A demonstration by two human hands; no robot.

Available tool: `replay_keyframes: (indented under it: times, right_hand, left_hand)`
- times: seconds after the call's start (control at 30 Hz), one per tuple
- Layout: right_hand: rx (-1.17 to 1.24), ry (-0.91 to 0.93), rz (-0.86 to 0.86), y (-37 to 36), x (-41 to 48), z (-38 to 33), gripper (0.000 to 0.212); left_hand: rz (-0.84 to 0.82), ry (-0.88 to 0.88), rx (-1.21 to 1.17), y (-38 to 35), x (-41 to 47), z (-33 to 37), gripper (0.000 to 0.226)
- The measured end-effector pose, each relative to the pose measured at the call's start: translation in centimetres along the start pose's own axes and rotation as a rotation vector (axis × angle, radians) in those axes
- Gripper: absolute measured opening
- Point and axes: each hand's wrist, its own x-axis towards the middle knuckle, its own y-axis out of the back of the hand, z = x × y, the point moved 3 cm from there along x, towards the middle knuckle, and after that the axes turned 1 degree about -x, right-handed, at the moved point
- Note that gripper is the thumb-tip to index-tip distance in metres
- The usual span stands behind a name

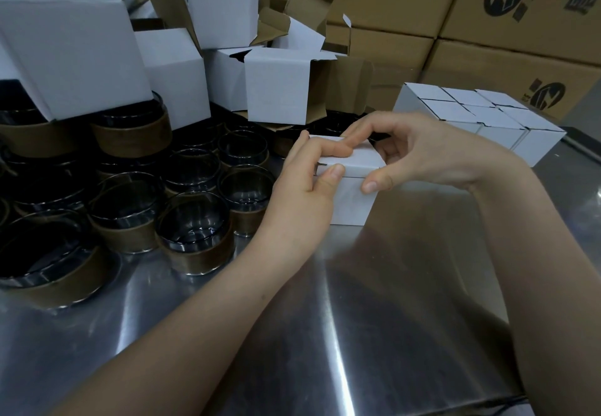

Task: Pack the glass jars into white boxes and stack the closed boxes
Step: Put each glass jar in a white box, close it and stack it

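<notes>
A small white box [356, 202] stands on the steel table [374, 301] in the middle of the view, its lid down. My left hand [309, 181] grips its left side, thumb on the front edge and fingers across the lid. My right hand [419, 152] curls over the right corner, thumb on the front face and index finger on the lid. Several glass jars [193, 230] with brown bands crowd the table at the left. Several closed white boxes [481, 119] sit in a block at the right rear.
A heap of open, unfilled white boxes [279, 87] rises behind and over the jars at the left and centre. Large brown cartons [507, 41] with black logos form a wall at the back right. Bare steel lies in front of the box.
</notes>
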Motion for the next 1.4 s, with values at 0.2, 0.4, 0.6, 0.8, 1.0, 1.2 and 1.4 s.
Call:
replay_keyframes:
  times: [0.2,0.4,0.6,0.8,1.0,1.2,1.4]
  right_hand:
    - [-0.038,-0.026,0.094,0.3,-0.1,0.1,0.032]
    - [-0.026,-0.018,0.095,0.1,0.0,0.0,0.038]
    - [-0.023,-0.02,0.078,-0.1,0.1,0.0,0.038]
    - [-0.051,-0.037,0.076,-0.3,0.1,-0.2,0.037]
    - [-0.128,-0.027,0.095,-0.2,0.1,-0.4,0.025]
    - [-0.21,-0.041,0.091,-0.3,0.2,-0.6,0.032]
    - [-0.304,-0.043,0.042,-0.7,-0.2,-1.1,0.055]
  left_hand:
    - [-0.029,0.017,-0.027,-0.1,0.1,-0.4,0.024]
    - [0.009,0.031,-0.117,-0.2,0.4,-0.3,0.018]
    - [0.04,0.063,-0.07,-0.4,0.3,-0.4,0.023]
    - [0.048,0.096,-0.107,-0.3,0.3,-0.2,0.024]
    - [0.057,0.062,-0.16,-0.3,0.5,-0.4,0.036]
    - [0.058,0.106,-0.265,-0.4,0.9,-0.5,0.047]
    - [0.061,0.118,-0.285,-0.3,1.0,-0.4,0.049]
